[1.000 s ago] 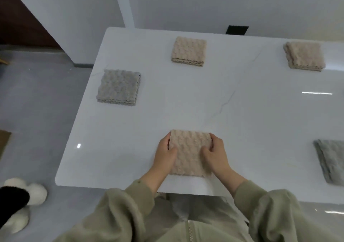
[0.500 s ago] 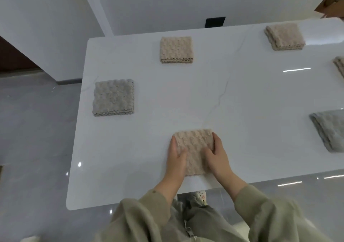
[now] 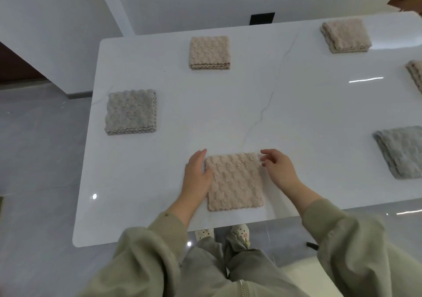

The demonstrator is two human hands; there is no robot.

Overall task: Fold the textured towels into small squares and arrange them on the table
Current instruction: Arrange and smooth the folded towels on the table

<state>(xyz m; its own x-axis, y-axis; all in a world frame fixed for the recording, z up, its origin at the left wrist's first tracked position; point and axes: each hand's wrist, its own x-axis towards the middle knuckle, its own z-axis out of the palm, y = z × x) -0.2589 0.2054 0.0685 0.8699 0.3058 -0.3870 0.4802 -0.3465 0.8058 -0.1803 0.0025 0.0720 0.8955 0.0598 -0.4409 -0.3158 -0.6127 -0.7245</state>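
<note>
A beige textured towel [image 3: 235, 181], folded into a small square, lies flat near the front edge of the white table [image 3: 285, 118]. My left hand [image 3: 197, 173] rests against its left edge with straight fingers. My right hand [image 3: 277, 167] hovers by the towel's far right corner, fingers relaxed, holding nothing. Other folded squares lie around the table: a grey-beige one [image 3: 131, 111] at the left, a beige one [image 3: 209, 52] at the back, a beige one [image 3: 346, 36] at the back right, and a grey one [image 3: 402, 154] at the right.
Part of another beige towel [image 3: 416, 76] shows at the right frame edge. White walls rise behind the table, with a dark outlet [image 3: 262, 18]. Grey floor lies to the left, and my legs and shoes are below the front edge.
Both hands have lifted off the top of the beige towel and spread to its sides. The camera view has shifted to the right and pulled back.
</note>
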